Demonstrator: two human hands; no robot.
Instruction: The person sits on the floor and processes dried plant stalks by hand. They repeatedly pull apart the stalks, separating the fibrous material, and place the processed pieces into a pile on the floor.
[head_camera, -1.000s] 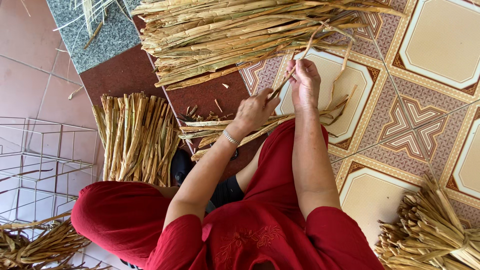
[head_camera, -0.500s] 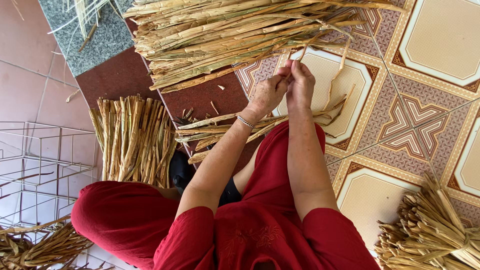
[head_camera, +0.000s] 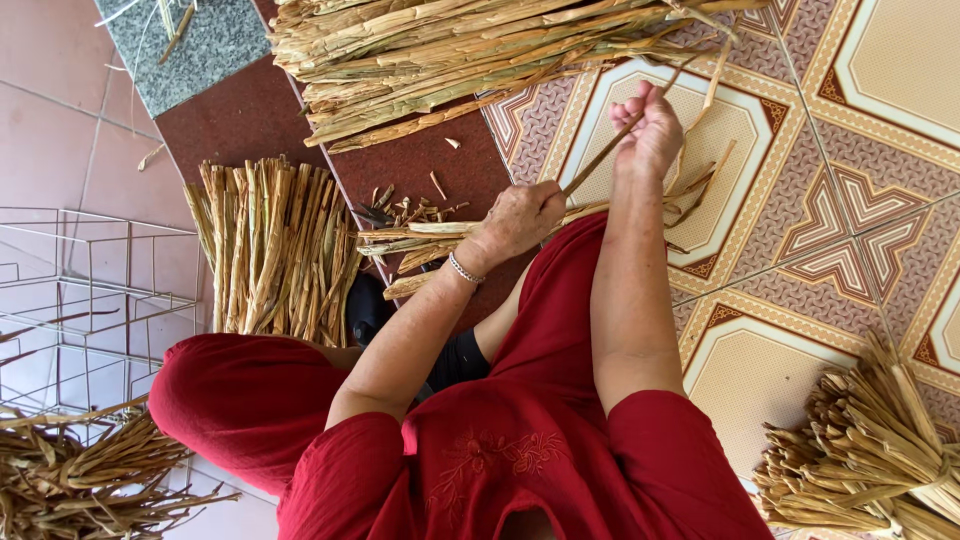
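Note:
I sit on a tiled floor in red clothes. My left hand (head_camera: 518, 220) is closed around the near end of a thin dried reed strip (head_camera: 600, 162), a bracelet on its wrist. My right hand (head_camera: 650, 128) pinches the same strip farther along, so it runs taut between both hands. Under my left hand lies a small bunch of short dried stalks (head_camera: 430, 238). A big heap of long dried stalks (head_camera: 450, 55) lies beyond both hands.
A trimmed bundle of stalks (head_camera: 270, 245) lies by my left knee. A white wire rack (head_camera: 90, 300) stands at the left. More dry bundles sit at the bottom left (head_camera: 70, 470) and bottom right (head_camera: 870, 450). Patterned tiles (head_camera: 830, 200) cover the right.
Both hands were together at the strip near the heap. Now my left hand has slid back toward my body while my right stays out, so the strip is stretched between them.

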